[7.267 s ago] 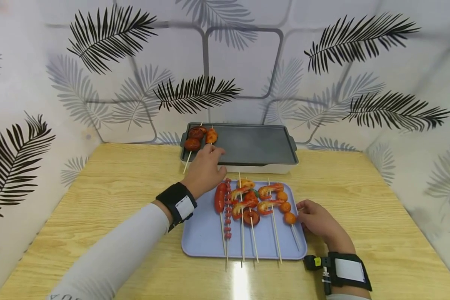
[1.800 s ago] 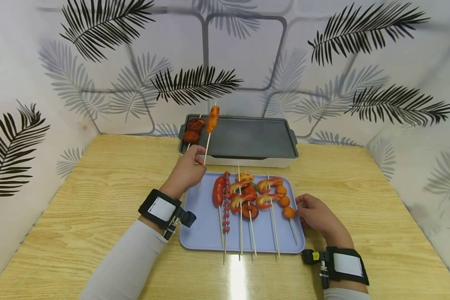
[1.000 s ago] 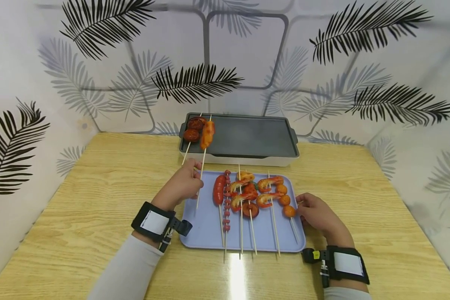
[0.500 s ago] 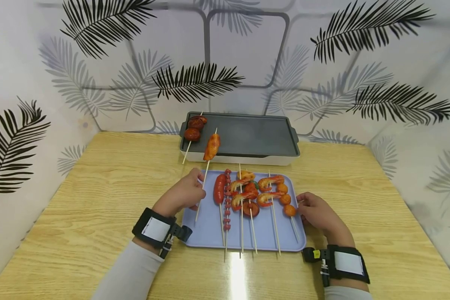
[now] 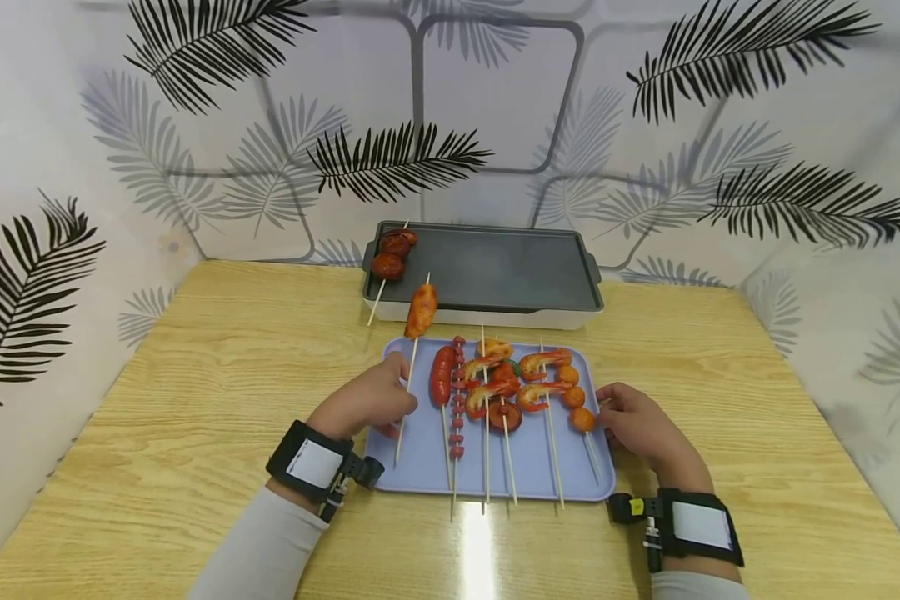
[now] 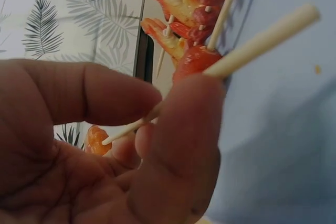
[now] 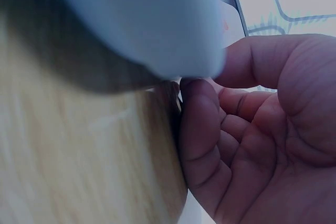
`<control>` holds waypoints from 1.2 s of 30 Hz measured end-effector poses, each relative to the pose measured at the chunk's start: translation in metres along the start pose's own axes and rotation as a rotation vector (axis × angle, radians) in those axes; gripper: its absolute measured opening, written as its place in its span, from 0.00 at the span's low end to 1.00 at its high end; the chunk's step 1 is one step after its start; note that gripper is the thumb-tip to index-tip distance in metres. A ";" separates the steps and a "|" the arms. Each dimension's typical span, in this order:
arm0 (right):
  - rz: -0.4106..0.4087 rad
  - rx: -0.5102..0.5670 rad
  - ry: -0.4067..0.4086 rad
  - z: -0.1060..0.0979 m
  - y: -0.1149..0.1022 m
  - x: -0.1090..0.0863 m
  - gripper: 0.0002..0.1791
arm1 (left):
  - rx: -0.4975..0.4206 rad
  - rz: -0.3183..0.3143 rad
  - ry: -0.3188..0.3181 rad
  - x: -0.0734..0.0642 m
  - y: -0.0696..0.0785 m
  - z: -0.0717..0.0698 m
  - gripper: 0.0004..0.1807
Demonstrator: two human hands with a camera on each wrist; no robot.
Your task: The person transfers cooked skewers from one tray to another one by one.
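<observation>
My left hand (image 5: 371, 398) pinches the bare stick of a chicken wing skewer (image 5: 422, 311) between thumb and fingers. Its browned orange meat points away from me, over the upper left edge of the lilac tray (image 5: 412, 471). In the left wrist view, the stick's blunt end (image 6: 273, 38) pokes out past the fingertips. My right hand (image 5: 637, 427) grips the tray's right rim, its thumb and index finger meeting at the edge in the right wrist view. On the tray lie a sausage skewer (image 5: 442, 377), a thin skewer of small pink pieces (image 5: 457, 425), shrimp skewers (image 5: 543, 396) and an orange ball skewer (image 5: 583, 419).
Behind the tray stands a dark grill pan (image 5: 510, 271) on a white base. A skewer of brown pieces (image 5: 387, 267) lies at its left end, its stick overhanging the front edge. Wooden tabletop (image 5: 195, 400) surrounds both, with a leaf-patterned backdrop (image 5: 495, 108) behind.
Earlier my left hand was at the grill pan's left end. It has lifted the chicken wing skewer off the pan and drawn it back toward the tray. My right hand stays at the rim.
</observation>
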State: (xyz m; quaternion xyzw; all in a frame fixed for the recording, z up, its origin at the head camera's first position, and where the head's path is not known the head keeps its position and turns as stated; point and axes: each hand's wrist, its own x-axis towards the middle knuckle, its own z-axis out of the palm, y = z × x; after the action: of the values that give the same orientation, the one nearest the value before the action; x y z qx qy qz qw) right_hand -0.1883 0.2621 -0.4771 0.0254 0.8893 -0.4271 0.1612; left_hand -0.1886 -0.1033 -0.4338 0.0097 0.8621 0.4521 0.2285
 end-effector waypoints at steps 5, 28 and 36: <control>0.005 0.002 -0.002 -0.001 0.000 -0.001 0.20 | 0.050 -0.026 -0.053 0.000 -0.005 0.004 0.16; -0.001 -0.012 -0.004 -0.001 -0.002 -0.001 0.19 | 0.060 0.007 -0.051 -0.013 -0.012 0.012 0.10; -0.001 -0.018 -0.003 0.000 -0.002 -0.001 0.19 | 0.125 -0.003 -0.050 -0.017 -0.016 0.013 0.09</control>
State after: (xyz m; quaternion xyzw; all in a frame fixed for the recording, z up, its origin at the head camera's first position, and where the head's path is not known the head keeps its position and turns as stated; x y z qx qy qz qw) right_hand -0.1874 0.2608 -0.4757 0.0229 0.8930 -0.4191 0.1623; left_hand -0.1653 -0.1067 -0.4463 0.0338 0.8827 0.3968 0.2495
